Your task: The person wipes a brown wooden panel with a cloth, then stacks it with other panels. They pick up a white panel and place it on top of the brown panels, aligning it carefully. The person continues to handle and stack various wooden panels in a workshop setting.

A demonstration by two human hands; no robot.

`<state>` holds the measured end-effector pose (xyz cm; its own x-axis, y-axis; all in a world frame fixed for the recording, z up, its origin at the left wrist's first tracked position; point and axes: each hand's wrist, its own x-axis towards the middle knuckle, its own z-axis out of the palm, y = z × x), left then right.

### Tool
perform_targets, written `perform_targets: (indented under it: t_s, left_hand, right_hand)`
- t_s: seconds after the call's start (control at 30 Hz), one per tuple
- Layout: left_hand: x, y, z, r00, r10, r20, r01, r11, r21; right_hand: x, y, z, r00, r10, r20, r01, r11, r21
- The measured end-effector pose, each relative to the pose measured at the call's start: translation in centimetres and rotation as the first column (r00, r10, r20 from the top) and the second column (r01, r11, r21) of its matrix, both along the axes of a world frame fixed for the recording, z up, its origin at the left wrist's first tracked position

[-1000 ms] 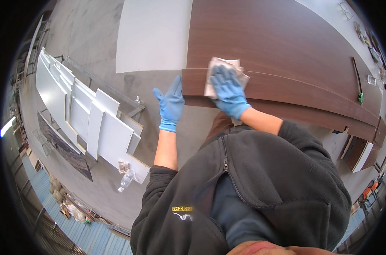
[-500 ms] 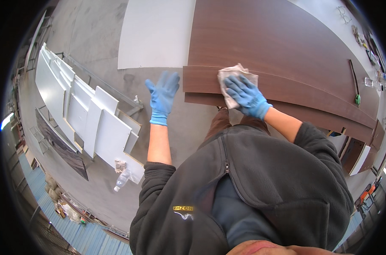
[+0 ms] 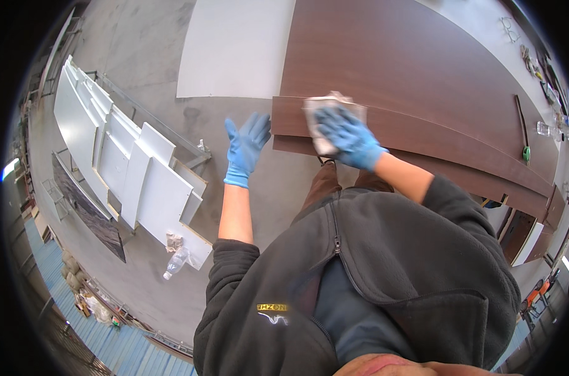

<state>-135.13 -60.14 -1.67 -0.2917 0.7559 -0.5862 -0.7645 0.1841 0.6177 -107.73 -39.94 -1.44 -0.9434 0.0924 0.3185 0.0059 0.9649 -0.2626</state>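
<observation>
A brown wood-look board (image 3: 416,127) lies on a stack of similar brown panels (image 3: 385,56). Near its left end my right hand (image 3: 349,136), in a blue glove, presses a crumpled pale cloth (image 3: 321,135) against the board's face. The cloth covers part of the board's near edge. My left hand (image 3: 247,148), also gloved in blue, holds nothing. Its fingers are spread, with the fingertips right beside the board's left end; whether they touch it I cannot tell.
White panels (image 3: 162,185) stack on a metal frame at the left, with a clear plastic bottle (image 3: 177,262) and a rag (image 3: 174,242) on them. A white sheet (image 3: 234,50) adjoins the brown panels. A green tape measure (image 3: 526,153) lies at the right.
My right hand and the cloth have slid left along the board. My left hand has moved slightly right, closer to the board's end.
</observation>
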Motion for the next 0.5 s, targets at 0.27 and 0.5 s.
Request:
perform_targets:
  t_s: [0.27, 0.5]
  left_hand:
    - [0.4, -1.9, -2.6, 0.904, -0.314, -0.29, 0.314, 0.948, -0.05]
    - [1.0, 0.1, -3.1, 0.667, -0.084, -0.74, -0.151, 0.958, -0.245]
  right_hand:
    - [-10.6, -4.3, -0.1, 0.994, -0.1, 0.036, 0.105, 0.975, -0.197]
    - [-6.2, -2.4, -0.1, 0.998, -0.047, -0.035, 0.047, 0.999, -0.009]
